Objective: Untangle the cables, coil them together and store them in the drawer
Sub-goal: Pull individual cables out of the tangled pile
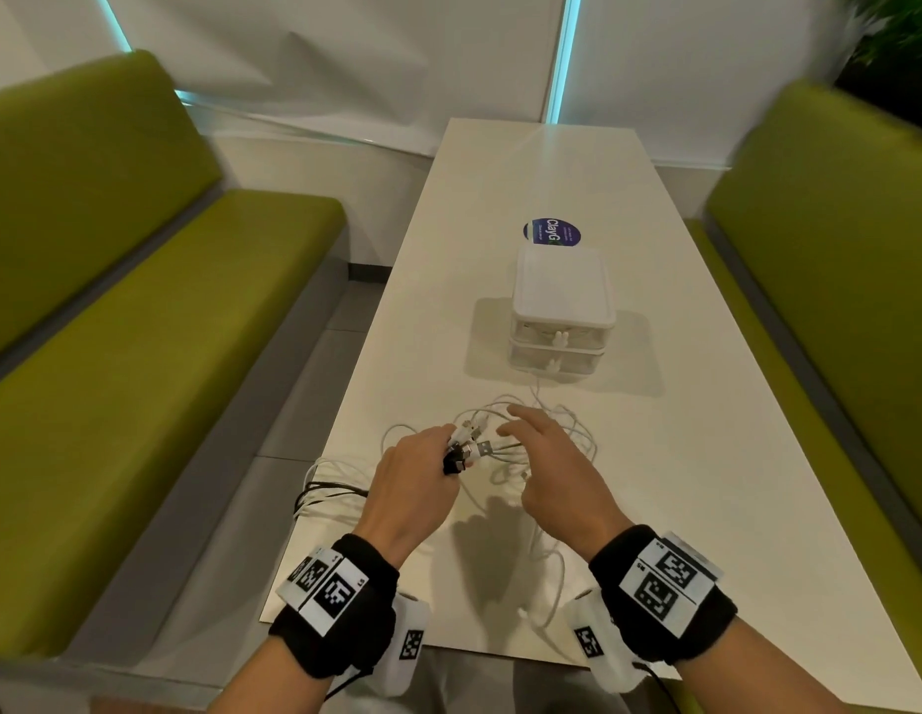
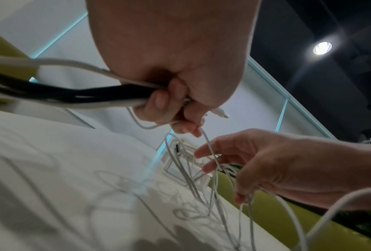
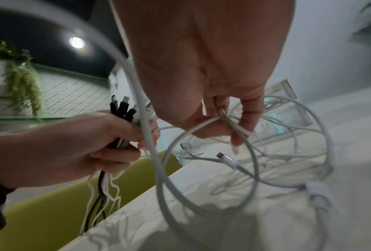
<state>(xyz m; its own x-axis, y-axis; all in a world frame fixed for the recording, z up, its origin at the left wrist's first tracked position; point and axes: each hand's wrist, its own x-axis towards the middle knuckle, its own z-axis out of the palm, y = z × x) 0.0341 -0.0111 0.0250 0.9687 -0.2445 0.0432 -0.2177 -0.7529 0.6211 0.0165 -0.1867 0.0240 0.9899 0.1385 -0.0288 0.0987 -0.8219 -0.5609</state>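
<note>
Several white and black cables lie tangled on the white table (image 1: 706,481). My left hand (image 1: 438,461) grips a bunch of cable ends (image 1: 466,448), their black and white plugs sticking out past the knuckles (image 3: 122,105); the rest trails off the table's left edge (image 1: 330,492). Just to its right, my right hand (image 1: 536,445) is over the loose white cable loops (image 1: 567,430), and its thumb and fingers (image 3: 246,118) pinch a white cable (image 3: 227,122). Beyond the tangle stands a white two-drawer box (image 1: 562,311), both drawers closed.
Green benches run along the left (image 1: 139,327) and right (image 1: 835,249) of the narrow table. A round blue sticker (image 1: 551,231) lies behind the drawer box. One white cable reaches to the box's foot (image 1: 536,389).
</note>
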